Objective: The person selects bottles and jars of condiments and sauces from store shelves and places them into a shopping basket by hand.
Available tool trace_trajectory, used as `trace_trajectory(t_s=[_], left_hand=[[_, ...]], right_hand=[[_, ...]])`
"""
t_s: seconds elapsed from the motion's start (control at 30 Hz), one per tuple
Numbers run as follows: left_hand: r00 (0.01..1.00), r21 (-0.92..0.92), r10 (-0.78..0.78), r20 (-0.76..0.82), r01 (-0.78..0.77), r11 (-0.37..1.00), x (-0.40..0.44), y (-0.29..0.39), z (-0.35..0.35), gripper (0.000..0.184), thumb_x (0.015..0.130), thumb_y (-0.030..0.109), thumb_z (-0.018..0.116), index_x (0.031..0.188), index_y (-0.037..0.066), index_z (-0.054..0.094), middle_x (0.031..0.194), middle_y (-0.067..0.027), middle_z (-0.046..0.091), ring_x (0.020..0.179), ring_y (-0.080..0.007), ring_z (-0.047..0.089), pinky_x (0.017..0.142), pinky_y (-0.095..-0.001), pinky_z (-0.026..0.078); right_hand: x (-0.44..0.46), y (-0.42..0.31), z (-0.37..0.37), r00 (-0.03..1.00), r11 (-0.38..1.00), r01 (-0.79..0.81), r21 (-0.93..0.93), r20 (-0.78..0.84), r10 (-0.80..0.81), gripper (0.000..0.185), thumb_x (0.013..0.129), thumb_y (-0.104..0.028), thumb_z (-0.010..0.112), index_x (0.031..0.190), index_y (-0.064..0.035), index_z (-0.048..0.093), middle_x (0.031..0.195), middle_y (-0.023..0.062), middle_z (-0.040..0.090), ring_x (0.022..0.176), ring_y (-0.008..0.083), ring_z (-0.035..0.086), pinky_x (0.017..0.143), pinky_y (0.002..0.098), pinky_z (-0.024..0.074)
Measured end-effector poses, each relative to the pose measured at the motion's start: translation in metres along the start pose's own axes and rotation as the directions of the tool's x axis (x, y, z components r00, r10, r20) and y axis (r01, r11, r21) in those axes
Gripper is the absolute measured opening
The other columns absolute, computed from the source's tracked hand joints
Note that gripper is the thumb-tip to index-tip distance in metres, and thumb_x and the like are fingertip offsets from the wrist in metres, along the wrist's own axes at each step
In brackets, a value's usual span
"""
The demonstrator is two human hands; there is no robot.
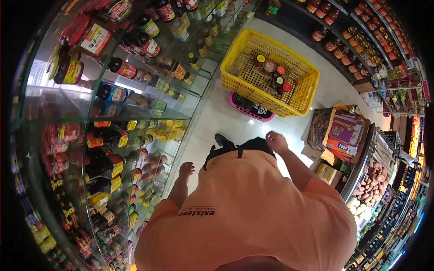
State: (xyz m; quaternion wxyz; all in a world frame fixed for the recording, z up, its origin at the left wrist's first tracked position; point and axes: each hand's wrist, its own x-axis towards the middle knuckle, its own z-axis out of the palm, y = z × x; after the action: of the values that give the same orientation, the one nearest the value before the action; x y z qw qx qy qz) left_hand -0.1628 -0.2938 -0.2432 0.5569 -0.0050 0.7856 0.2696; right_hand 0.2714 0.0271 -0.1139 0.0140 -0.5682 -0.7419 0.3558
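My left hand [186, 170] hangs beside my body near the glass shelving, its fingers loosely curled and a little apart, with nothing in it. On the other side, my right hand [276, 142] is held by my waist, also empty, fingers relaxed. Neither hand touches any goods. Ahead on the floor stands a yellow plastic basket [230, 80] with several capped jars [269, 67] inside, their lids yellow, red and pale. A pink-rimmed basket [266, 118] with dark contents shows partly beneath it.
Glass shelves [58, 119] with sauce bottles and jars line my left. A cardboard box [318, 128] with printed packages stands on the right, before a produce display of brown root vegetables [373, 183]. Dark shelves of jars [332, 45] run behind the yellow basket. Pale tiled floor [203, 128] lies between.
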Motion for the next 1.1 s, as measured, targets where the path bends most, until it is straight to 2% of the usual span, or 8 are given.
trace_trajectory(t_s=[0.13,0.2,0.3,0.53,0.6,0.77,0.93,1.1], left_hand=[[0.998,-0.153,0.034,-0.054,-0.042,0.987,0.012,0.039,0.008,0.031,0.098,0.030,0.061,0.120,0.008,0.062,0.094,-0.0065,0.070,0.071,-0.0155,0.065,0.060,-0.0290,0.048],[0.998,-0.146,0.056,-0.028,-0.059,0.987,0.002,0.055,0.012,0.041,0.093,0.034,0.062,0.125,0.009,0.059,0.100,-0.0087,0.068,0.082,-0.0198,0.066,0.073,-0.0361,0.051],[0.995,-0.215,0.013,-0.099,-0.035,0.976,-0.004,0.056,0.027,0.029,0.099,0.027,0.060,0.121,0.007,0.061,0.094,-0.0070,0.070,0.070,-0.0149,0.064,0.056,-0.0263,0.046],[0.972,-0.261,-0.129,-0.194,0.076,0.962,-0.062,0.006,0.085,0.035,0.098,0.032,0.059,0.122,0.006,0.061,0.095,-0.0087,0.071,0.072,-0.0179,0.067,0.060,-0.0308,0.051],[0.976,-0.264,-0.198,-0.090,0.168,0.950,-0.057,-0.046,0.099,0.035,0.098,0.031,0.060,0.123,0.006,0.061,0.096,-0.0096,0.071,0.073,-0.0188,0.068,0.060,-0.0312,0.052],[0.966,-0.019,-0.207,-0.154,0.207,0.978,-0.135,-0.038,0.182,0.036,0.097,0.029,0.059,0.122,0.004,0.061,0.099,-0.0113,0.072,0.076,-0.0198,0.070,0.062,-0.0322,0.054],[0.976,0.073,-0.205,-0.071,0.210,0.975,-0.160,-0.074,0.231,0.040,0.095,0.033,0.060,0.122,0.002,0.060,0.098,-0.0124,0.071,0.076,-0.0194,0.068,0.065,-0.0317,0.055],[0.982,-0.076,-0.121,-0.143,0.111,0.991,-0.175,-0.076,0.264,0.038,0.096,0.030,0.060,0.124,0.003,0.060,0.099,-0.0126,0.071,0.080,-0.0205,0.068,0.066,-0.0331,0.054]], right_hand=[[0.065,-0.007,-0.060,0.960,0.995,-0.093,0.045,-0.259,0.102,0.025,0.090,-0.031,0.066,0.097,-0.0082,0.073,0.082,0.0178,0.072,0.077,0.0365,0.070,0.071,0.0443,0.0552],[0.105,0.019,-0.077,0.942,0.995,-0.090,0.047,-0.321,0.101,0.026,0.089,-0.033,0.067,0.100,-0.0093,0.071,0.083,0.0161,0.073,0.079,0.0362,0.071,0.073,0.0461,0.0551],[0.167,0.048,-0.104,0.954,0.991,-0.132,-0.029,-0.276,0.119,0.028,0.088,-0.032,0.069,0.106,-0.0106,0.069,0.086,0.0156,0.073,0.084,0.0360,0.071,0.076,0.0462,0.0553],[0.296,0.117,-0.113,0.992,0.991,-0.082,-0.105,-0.103,0.071,0.039,0.082,-0.027,0.071,0.119,-0.0141,0.064,0.110,0.0209,0.069,0.104,0.0406,0.066,0.087,0.0486,0.0531],[0.327,0.122,-0.115,0.983,0.956,-0.158,-0.249,0.047,0.175,0.043,0.081,-0.026,0.070,0.122,-0.0138,0.062,0.113,0.0226,0.067,0.106,0.0409,0.066,0.088,0.0479,0.0534],[0.391,0.149,-0.098,0.927,0.894,-0.209,-0.397,0.211,0.310,0.080,0.080,-0.026,0.072,0.153,-0.0270,0.038,0.151,0.0234,0.041,0.116,0.0395,0.064,0.096,0.0490,0.0546],[0.416,0.143,-0.093,0.889,0.869,-0.218,-0.444,0.276,0.364,0.084,0.087,-0.023,0.072,0.159,-0.0283,0.030,0.155,0.0221,0.038,0.117,0.0359,0.064,0.093,0.0468,0.0565],[0.429,0.115,-0.101,0.817,0.815,-0.295,-0.499,0.311,0.486,0.085,0.089,-0.032,0.074,0.159,-0.0312,0.027,0.157,0.0196,0.035,0.127,0.0352,0.058,0.103,0.0530,0.0488]])
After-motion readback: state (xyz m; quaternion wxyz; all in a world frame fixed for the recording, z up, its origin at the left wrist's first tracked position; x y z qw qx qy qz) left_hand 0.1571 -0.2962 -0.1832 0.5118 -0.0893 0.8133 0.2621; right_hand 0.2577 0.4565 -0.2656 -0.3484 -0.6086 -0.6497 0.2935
